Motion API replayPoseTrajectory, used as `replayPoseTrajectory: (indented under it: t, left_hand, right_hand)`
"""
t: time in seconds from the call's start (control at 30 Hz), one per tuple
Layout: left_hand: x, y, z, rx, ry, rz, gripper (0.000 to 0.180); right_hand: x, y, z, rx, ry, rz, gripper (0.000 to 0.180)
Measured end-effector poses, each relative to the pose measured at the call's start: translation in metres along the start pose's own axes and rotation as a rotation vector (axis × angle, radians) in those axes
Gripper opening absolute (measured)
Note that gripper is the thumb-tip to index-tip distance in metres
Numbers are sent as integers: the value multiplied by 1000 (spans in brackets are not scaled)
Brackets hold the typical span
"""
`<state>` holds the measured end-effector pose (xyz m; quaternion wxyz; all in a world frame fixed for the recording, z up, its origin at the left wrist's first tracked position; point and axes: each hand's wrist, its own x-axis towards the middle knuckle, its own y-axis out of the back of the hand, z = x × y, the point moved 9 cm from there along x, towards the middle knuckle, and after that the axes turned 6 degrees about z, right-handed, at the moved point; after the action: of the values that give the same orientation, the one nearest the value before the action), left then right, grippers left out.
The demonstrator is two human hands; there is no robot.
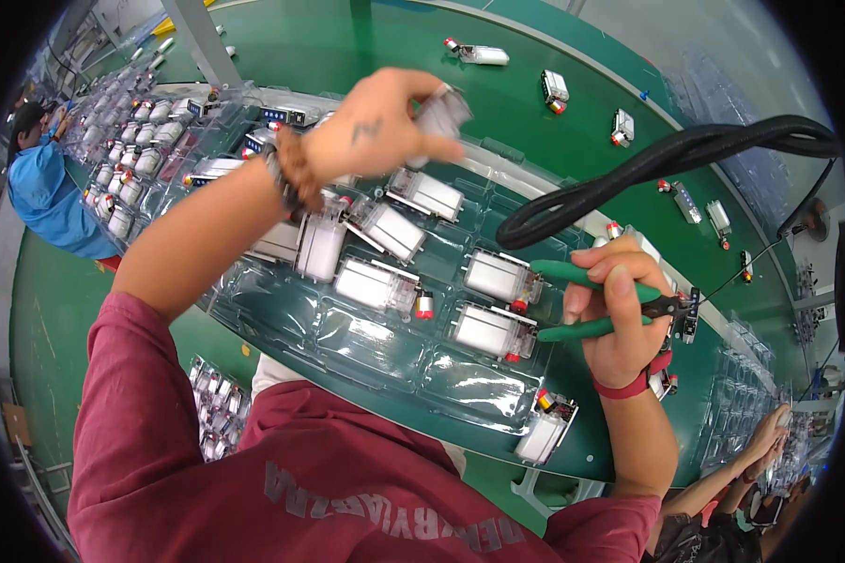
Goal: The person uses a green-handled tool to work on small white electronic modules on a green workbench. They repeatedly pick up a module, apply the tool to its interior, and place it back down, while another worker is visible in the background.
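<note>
the left hand (385,127) is raised above the tabletop (366,56) with its fingers closed round a small silvery white part (441,114), held up over the far end of the clear plastic tray (376,338); motion blur smears the part, so its exact shape is hard to make out. the right hand (620,314) is closed round the green handles of a pair of pliers (601,300), whose dark head points right, just beside a small component at the tray's edge. the tray runs across the green tabletop and holds white rectangular units (380,284) with red and silver ends, each lying in its own moulded pocket; several pockets near the person are bare. a thick black cable (667,159) loops across the picture above the right hand and covers part of the tabletop and the parts behind it. more white units (483,54) lie scattered, well apart, along the far side of the green surface. another tray packed with similar pieces (127,141) stretches off to the upper left, where a person in a blue top (42,192) sits, partly cut off by the rim. at the lower right another person's hands (770,436) work over stacked clear trays, small and bent by the lens. the wearer's red sleeves and shirt (291,469) hide the near edge of the tabletop, and a tray of small pieces (216,403) shows below it, too small to tell apart.
</note>
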<state>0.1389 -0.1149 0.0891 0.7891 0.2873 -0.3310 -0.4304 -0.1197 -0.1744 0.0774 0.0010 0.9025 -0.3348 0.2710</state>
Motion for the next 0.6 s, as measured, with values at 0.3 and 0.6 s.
replayPoseTrajectory:
  t: [0.3,0.6]
  left_hand:
    - [112,17,-79,245,209,305,78]
    - [138,-29,-124,589,316,-14,89]
  right_hand:
    - [-8,-13,-4,-121,17,-47,18]
    - [-13,-26,-3,-261,17,-153,12]
